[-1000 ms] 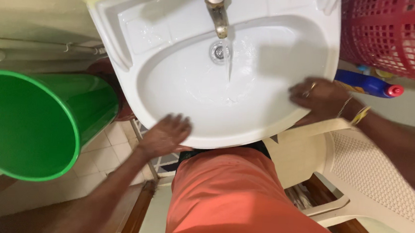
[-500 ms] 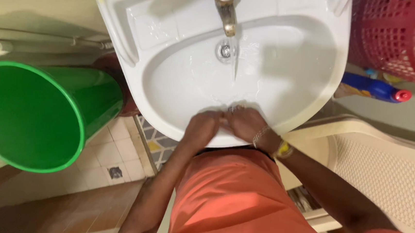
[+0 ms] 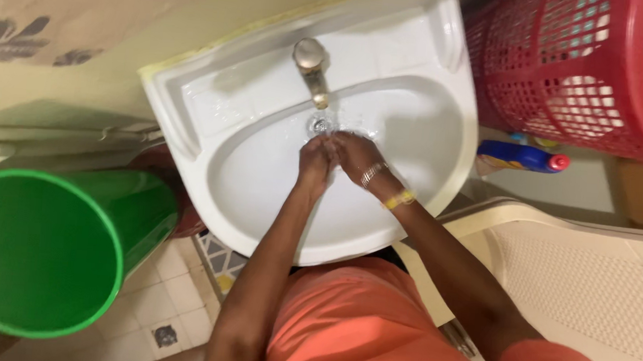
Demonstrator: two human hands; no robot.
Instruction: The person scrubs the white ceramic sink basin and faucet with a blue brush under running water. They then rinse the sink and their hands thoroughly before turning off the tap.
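Fingers [image 3: 322, 152] of both hands are pressed together under the tap [image 3: 312, 67], and I can see them touching each other right over the drain [image 3: 319, 124]. I see my left hand [image 3: 314, 161] on one side and my right hand [image 3: 357, 157] on the other, palm against palm. They are not holding anything, just each other. I cannot tell how each single finger lies, because the hands cover one another.

Water is coming down from the tap onto the hands. The hands are inside the white sink [image 3: 424, 120], close to the back of the bowl. The tap is a small metal one with a round knob on top, and it stands in the middle of the back rim.

On my right wrist I see a shiny bracelet [image 3: 372, 174] and a yellow band [image 3: 399, 200] just beside it.

To the left of the sink stands a big green bucket [image 3: 37, 251] on the tiled floor [image 3: 170, 298]. To the right there is a red basket [image 3: 570, 70] with holes in it, and some cloth lies in it. A blue bottle [image 3: 519, 157] with a red cap lies under the basket, near the sink. A cream plastic chair [image 3: 586, 274] stands at my right side. I am wearing orange clothes [image 3: 356, 326].
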